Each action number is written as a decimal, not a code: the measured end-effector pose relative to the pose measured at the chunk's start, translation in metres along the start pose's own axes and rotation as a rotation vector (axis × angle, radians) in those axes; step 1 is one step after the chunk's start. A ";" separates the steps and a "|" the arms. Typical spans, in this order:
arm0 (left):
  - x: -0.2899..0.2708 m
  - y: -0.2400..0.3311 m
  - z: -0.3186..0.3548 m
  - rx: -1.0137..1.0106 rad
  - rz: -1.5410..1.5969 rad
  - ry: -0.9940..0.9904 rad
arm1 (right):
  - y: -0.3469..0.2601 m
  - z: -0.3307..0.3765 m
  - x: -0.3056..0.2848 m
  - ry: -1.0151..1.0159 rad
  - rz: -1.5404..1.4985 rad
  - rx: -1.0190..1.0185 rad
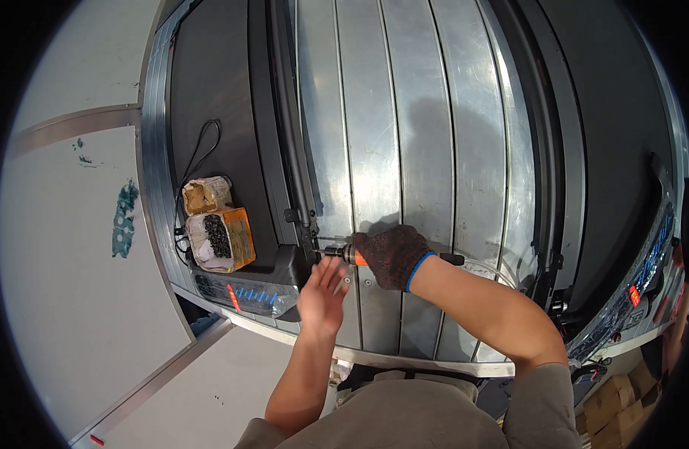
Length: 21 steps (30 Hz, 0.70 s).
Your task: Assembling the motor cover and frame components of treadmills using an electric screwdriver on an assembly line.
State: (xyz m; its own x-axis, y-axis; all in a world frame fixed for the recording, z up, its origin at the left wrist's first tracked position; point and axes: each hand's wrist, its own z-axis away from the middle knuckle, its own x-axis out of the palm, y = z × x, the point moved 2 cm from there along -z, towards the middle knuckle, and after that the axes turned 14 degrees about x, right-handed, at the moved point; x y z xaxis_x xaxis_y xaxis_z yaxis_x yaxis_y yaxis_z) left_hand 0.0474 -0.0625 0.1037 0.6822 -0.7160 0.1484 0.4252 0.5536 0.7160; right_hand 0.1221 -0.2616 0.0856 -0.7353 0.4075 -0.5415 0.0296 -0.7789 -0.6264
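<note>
Head view: gloved right hand (pixel 393 257) is wrapped tight round an orange-collared power driver (pixel 350 255), long axis lying sideways, tip pointing left at the black bracket (pixel 308 241) on the ribbed metal panel (pixel 374 150). Bare left hand (pixel 321 293) sits just below the tip, fingers loosely spread, holding nothing. Open box of dark screws (pixel 219 238) sits further left, nothing in between

the gloved right hand (pixel 392 257) is curled into a closed grip with its bare forearm bent in from the lower right, while the bare left hand (pixel 322 293) is raised beside it, fingers loosely spread and palm turned forward.
</note>
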 end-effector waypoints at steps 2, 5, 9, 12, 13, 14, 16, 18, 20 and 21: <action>0.019 0.043 0.033 0.235 -0.549 -0.055 | 0.005 -0.002 -0.001 0.011 0.030 -0.010; 0.016 0.082 -0.025 1.370 -1.357 -0.122 | -0.005 0.002 -0.007 0.031 0.073 -0.068; 0.042 0.079 -0.049 1.353 -1.807 -0.096 | -0.003 0.007 -0.017 0.046 0.045 -0.076; 0.048 0.076 -0.040 1.309 -1.828 -0.139 | -0.002 0.010 -0.022 -0.029 0.089 -0.059; 0.047 0.077 -0.042 1.364 -1.823 -0.148 | -0.004 0.012 -0.027 -0.042 0.089 -0.056; 0.048 0.077 -0.042 1.348 -1.825 -0.151 | -0.005 0.014 -0.032 -0.036 0.089 -0.057; 0.056 0.080 -0.037 1.379 -1.799 -0.163 | -0.005 0.015 -0.037 -0.041 0.093 -0.048; 0.059 0.080 -0.038 1.371 -1.788 -0.167 | -0.006 0.014 -0.039 -0.018 0.120 -0.045; 0.061 0.080 -0.043 1.338 -1.755 -0.172 | -0.004 0.011 -0.038 -0.014 0.118 -0.038; 0.062 0.079 -0.047 1.321 -1.735 -0.168 | -0.004 0.008 -0.039 -0.019 0.128 -0.017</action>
State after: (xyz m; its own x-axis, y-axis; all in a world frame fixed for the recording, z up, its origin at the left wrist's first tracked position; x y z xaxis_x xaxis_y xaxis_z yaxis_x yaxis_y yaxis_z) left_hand 0.1506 -0.0431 0.1373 0.1042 -0.1025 -0.9893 -0.2008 -0.9764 0.0800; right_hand 0.1453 -0.2786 0.1140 -0.7373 0.2960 -0.6072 0.1352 -0.8160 -0.5620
